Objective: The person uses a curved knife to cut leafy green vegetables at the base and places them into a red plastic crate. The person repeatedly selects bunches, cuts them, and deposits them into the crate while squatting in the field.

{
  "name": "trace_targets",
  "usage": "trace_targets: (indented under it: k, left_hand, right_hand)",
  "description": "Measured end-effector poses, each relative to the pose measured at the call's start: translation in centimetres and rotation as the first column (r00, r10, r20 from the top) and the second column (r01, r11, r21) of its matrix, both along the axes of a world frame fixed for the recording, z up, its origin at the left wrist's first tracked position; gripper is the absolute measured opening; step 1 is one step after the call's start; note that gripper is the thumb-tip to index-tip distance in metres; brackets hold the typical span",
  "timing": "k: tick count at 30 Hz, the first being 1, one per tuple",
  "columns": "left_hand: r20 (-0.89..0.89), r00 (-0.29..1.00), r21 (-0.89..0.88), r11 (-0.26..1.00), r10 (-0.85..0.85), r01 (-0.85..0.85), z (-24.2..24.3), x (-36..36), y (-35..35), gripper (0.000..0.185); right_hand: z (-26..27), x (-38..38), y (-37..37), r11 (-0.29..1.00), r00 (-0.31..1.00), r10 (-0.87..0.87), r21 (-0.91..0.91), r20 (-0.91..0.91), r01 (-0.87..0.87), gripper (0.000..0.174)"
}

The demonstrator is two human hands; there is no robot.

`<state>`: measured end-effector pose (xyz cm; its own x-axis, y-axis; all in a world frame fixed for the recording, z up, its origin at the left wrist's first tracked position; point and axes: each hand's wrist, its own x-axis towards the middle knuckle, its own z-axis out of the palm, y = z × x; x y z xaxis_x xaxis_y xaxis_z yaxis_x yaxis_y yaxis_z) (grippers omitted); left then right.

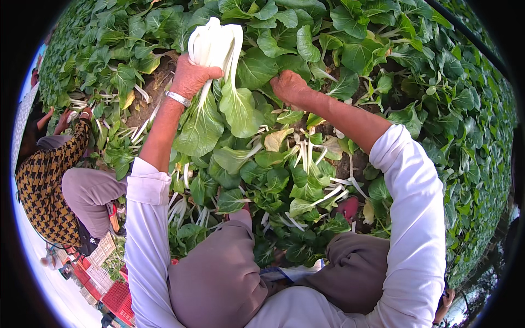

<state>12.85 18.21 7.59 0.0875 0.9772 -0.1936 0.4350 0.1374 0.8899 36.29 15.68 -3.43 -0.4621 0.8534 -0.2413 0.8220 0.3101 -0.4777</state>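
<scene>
My left hand [197,76] is closed around a bunch of leafy greens with thick white stalks [214,44], stalk ends up and green leaves hanging below the wrist. A white band is around that wrist. To the right, my right hand [290,88] is curled at the edge of the standing leafy plants [348,57]; its fingertips are hidden, and whether it grips a stem cannot be told. Under my forearms lie many loose picked greens [305,160] with white stalks, some beside a withered yellow leaf [278,139].
A co-worker in a checked top [49,192] crouches at the left, hands among the greens. Red plastic crates [117,298] stand at the lower left. Dense leafy plants fill the top and right. Part of another person's hand [448,298] shows at the lower right.
</scene>
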Motion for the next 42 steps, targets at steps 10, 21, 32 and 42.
trace_targets:
  k: [10, 21, 32, 42]
  left_hand:
    - [0.17, 0.931, -0.223, 0.933, 0.323, -0.282, -6.2, -9.1, -6.4, 0.054]
    - [0.203, 0.917, -0.281, 0.918, 0.343, -0.281, -7.2, -10.0, -7.6, 0.043]
    - [0.199, 0.908, -0.304, 0.904, 0.37, -0.302, -4.9, -8.2, -8.0, 0.043]
    - [0.397, 0.808, -0.35, 0.886, 0.435, -0.305, 1.5, -12.6, -12.1, 0.039]
  right_hand:
    - [0.3, -1.9, -3.4, 0.909, 0.926, -0.358, -0.27, -0.121, 0.316, 0.037]
    - [-3.9, -2.3, -2.5, 0.926, 0.909, -0.343, -0.247, -0.237, 0.284, 0.038]
    - [-4.1, -1.4, 2.0, 0.97, 0.958, 0.221, -0.059, -0.18, -0.235, 0.038]
    - [3.8, -1.7, -1.8, 0.833, 0.699, -0.499, -0.507, -0.512, 0.223, 0.032]
